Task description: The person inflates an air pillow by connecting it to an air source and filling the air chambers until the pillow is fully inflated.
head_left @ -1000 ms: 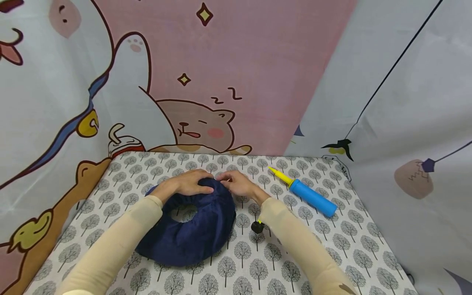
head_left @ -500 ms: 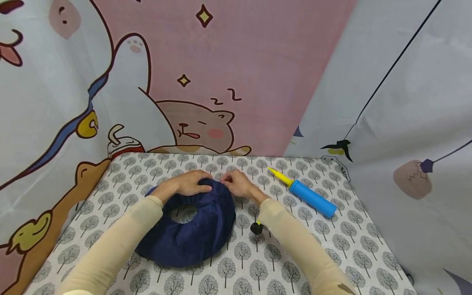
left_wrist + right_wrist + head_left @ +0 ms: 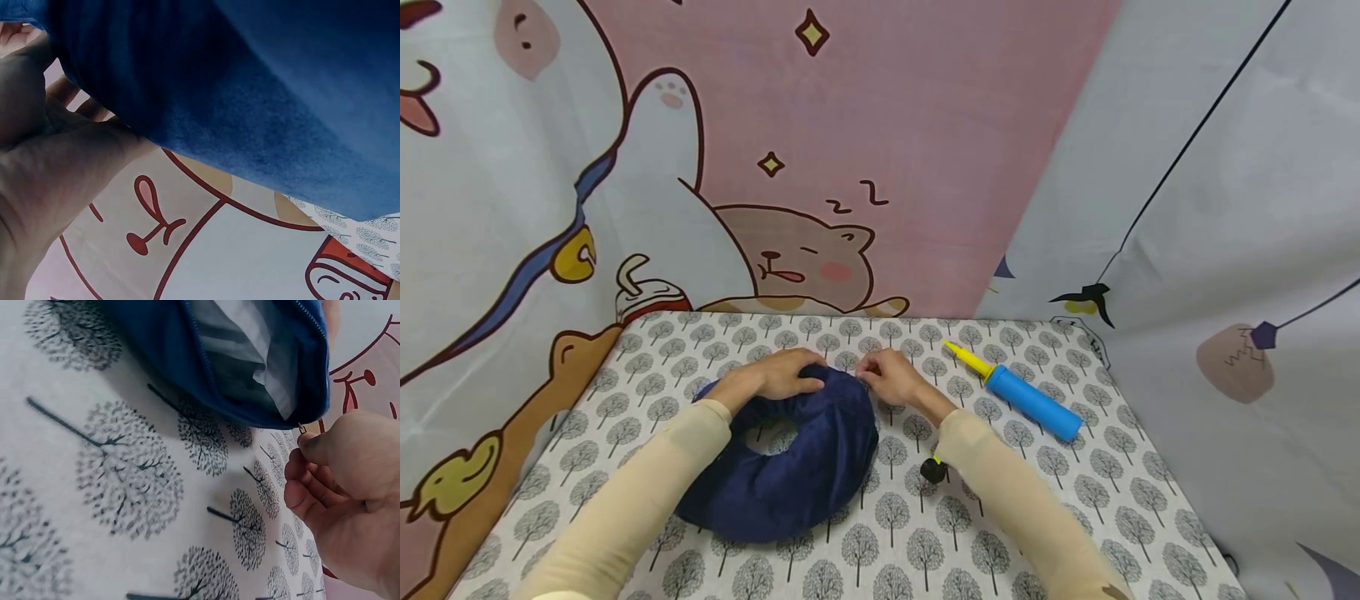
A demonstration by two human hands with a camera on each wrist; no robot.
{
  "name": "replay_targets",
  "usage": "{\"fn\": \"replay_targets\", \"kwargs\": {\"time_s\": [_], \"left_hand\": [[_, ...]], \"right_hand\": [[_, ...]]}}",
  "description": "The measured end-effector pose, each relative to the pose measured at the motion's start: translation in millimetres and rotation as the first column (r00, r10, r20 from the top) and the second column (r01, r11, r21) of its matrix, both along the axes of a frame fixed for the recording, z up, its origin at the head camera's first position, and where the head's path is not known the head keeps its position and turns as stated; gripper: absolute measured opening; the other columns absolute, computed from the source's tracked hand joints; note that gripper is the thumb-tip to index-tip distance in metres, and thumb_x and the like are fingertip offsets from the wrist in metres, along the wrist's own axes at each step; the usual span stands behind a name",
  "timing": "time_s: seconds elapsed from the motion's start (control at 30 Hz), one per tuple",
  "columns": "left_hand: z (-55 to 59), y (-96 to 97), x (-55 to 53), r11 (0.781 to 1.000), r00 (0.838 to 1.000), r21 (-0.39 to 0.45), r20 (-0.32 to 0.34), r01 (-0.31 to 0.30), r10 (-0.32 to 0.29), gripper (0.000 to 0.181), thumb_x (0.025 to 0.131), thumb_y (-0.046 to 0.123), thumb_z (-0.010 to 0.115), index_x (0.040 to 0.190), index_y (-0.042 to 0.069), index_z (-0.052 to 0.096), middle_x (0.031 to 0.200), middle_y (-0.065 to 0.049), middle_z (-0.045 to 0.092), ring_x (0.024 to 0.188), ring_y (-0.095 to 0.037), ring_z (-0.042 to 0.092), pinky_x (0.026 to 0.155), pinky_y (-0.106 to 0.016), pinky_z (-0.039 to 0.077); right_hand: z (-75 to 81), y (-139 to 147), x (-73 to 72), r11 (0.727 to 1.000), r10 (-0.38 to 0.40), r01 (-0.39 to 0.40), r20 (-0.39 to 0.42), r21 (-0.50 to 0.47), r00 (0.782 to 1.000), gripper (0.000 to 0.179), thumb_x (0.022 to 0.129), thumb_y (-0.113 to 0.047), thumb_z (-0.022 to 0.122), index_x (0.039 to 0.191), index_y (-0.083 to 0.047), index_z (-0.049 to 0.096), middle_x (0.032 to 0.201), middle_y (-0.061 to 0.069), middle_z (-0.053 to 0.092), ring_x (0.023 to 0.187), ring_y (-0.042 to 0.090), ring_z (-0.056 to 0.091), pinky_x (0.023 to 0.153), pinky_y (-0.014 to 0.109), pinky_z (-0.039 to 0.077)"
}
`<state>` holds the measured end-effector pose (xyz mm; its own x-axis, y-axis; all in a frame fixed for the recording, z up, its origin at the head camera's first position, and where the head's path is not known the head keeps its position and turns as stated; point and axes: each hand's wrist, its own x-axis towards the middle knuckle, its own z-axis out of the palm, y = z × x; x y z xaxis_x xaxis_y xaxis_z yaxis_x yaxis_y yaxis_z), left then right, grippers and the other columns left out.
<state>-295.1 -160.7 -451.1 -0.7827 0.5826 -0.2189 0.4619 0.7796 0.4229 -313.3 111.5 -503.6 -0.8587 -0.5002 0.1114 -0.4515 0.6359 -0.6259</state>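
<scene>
A navy, ring-shaped cushion (image 3: 775, 504) lies on the table at centre left in the head view. My left hand (image 3: 782, 373) grips its far rim, thumb on the near side and fingers over the back. In the left wrist view, the left hand (image 3: 62, 150) bears against the blue fabric. At the far right of the rim, my right hand (image 3: 891, 375) pinches a small zipper pull (image 3: 302, 429) between thumb and fingertips. The right wrist view shows the cover's zipper (image 3: 203, 353) parted, with pale, crinkled material (image 3: 275, 362) inside.
A blue hand pump (image 3: 1033, 402) with a yellow nozzle lies right of the right hand. Beneath everything is a tree-print cloth (image 3: 895, 546). Cartoon-printed curtains (image 3: 925, 167) enclose the back and sides. A small black object (image 3: 933, 471) shows beside the right forearm.
My right hand has moved slightly right along the cushion's rim, away from the left hand. The left hand keeps its grip, and the cushion stays nearly in place.
</scene>
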Motion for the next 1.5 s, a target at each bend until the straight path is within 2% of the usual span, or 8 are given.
{"fn": "replay_targets", "kwargs": {"time_s": [0.17, 0.37, 0.5, 0.57, 0.8, 1.0, 1.3, 1.5], "left_hand": [[-29.7, -10.0, -22.4, 0.999, 0.999, 0.02, -0.029, 0.035, -0.035, 0.06, 0.115, 0.056, 0.06, 0.158, 0.015, 0.063, 0.168, -0.018, 0.058, 0.156, -0.046, 0.053, 0.129, -0.066, 0.041], [-45.6, -11.8, -31.3, 1.0, 0.999, -0.016, -0.026, 0.026, -0.026, 0.062, 0.115, 0.061, 0.058, 0.161, 0.02, 0.061, 0.171, -0.017, 0.055, 0.157, -0.045, 0.053, 0.126, -0.07, 0.042], [-34.5, -9.5, -22.8, 1.0, 1.0, -0.006, 0.0, 0.008, -0.008, 0.061, 0.116, 0.057, 0.059, 0.163, 0.017, 0.06, 0.173, -0.019, 0.052, 0.159, -0.046, 0.05, 0.127, -0.071, 0.04], [-16.5, -6.4, -12.2, 1.0, 0.999, 0.003, 0.043, 0.001, -0.001, 0.061, 0.116, 0.053, 0.06, 0.164, 0.016, 0.058, 0.175, -0.02, 0.049, 0.163, -0.048, 0.046, 0.133, -0.068, 0.037], [-2.4, -2.1, -6.7, 0.993, 0.997, 0.089, -0.025, 0.076, -0.074, 0.055, 0.12, 0.047, 0.053, 0.159, 0.009, 0.062, 0.167, -0.021, 0.059, 0.158, -0.044, 0.052, 0.131, -0.063, 0.041], [16.2, 26.8, 4.9, 0.989, 0.992, 0.075, -0.022, 0.124, -0.123, 0.044, 0.122, 0.03, 0.051, 0.157, 0.007, 0.065, 0.164, -0.019, 0.063, 0.157, -0.043, 0.056, 0.132, -0.061, 0.041], [16.2, 46.9, 1.6, 0.982, 0.982, 0.023, 0.012, 0.19, -0.19, 0.038, 0.121, 0.023, 0.052, 0.153, 0.013, 0.069, 0.155, -0.011, 0.071, 0.147, -0.035, 0.065, 0.125, -0.056, 0.05], [15.4, 48.3, 0.2, 0.982, 0.983, 0.043, -0.012, 0.185, -0.184, 0.029, 0.119, 0.022, 0.059, 0.142, 0.016, 0.076, 0.144, -0.007, 0.076, 0.137, -0.031, 0.07, 0.119, -0.054, 0.054]], "right_hand": [[1.8, 15.3, 11.0, 0.999, 0.043, -0.043, 0.027, -0.018, 0.999, 0.013, 0.11, -0.012, 0.072, 0.103, -0.008, 0.083, 0.091, 0.006, 0.081, 0.074, 0.002, 0.059, 0.075, 0.023, 0.052], [1.4, 29.8, 26.7, 0.996, 0.086, -0.085, 0.031, -0.01, 0.996, 0.013, 0.11, -0.012, 0.072, 0.106, -0.004, 0.082, 0.092, 0.008, 0.08, 0.074, 0.003, 0.057, 0.074, 0.022, 0.05], [1.5, 33.2, 34.4, 0.997, 0.077, -0.075, 0.034, -0.034, 0.996, 0.013, 0.11, -0.012, 0.073, 0.107, -0.003, 0.082, 0.094, 0.008, 0.081, 0.077, 0.002, 0.059, 0.075, 0.021, 0.051], [1.3, 33.1, 35.9, 0.996, 0.072, -0.07, 0.03, -0.048, 0.997, 0.013, 0.11, -0.012, 0.073, 0.107, -0.003, 0.082, 0.096, 0.008, 0.082, 0.078, 0.002, 0.06, 0.076, 0.02, 0.052], [1.0, 31.3, 35.9, 0.996, 0.046, -0.044, 0.026, -0.074, 0.999, 0.016, 0.112, -0.013, 0.072, 0.109, -0.001, 0.081, 0.093, 0.014, 0.081, 0.074, 0.003, 0.059, 0.072, 0.022, 0.051], [1.2, 29.7, 37.4, 0.993, 0.04, -0.034, 0.057, -0.113, 0.998, 0.013, 0.112, -0.012, 0.071, 0.11, -0.004, 0.081, 0.097, 0.018, 0.082, 0.073, 0.005, 0.063, 0.071, 0.023, 0.054], [1.1, 27.2, 39.3, 0.988, 0.043, -0.032, 0.073, -0.149, 0.996, 0.014, 0.114, -0.015, 0.069, 0.108, -0.008, 0.08, 0.092, 0.021, 0.079, 0.07, 0.005, 0.062, 0.066, 0.023, 0.052], [2.9, 27.9, 39.3, 0.985, 0.047, -0.034, 0.077, -0.168, 0.996, 0.014, 0.113, -0.013, 0.07, 0.11, -0.005, 0.08, 0.091, 0.023, 0.078, 0.069, 0.006, 0.062, 0.064, 0.023, 0.051]]}}
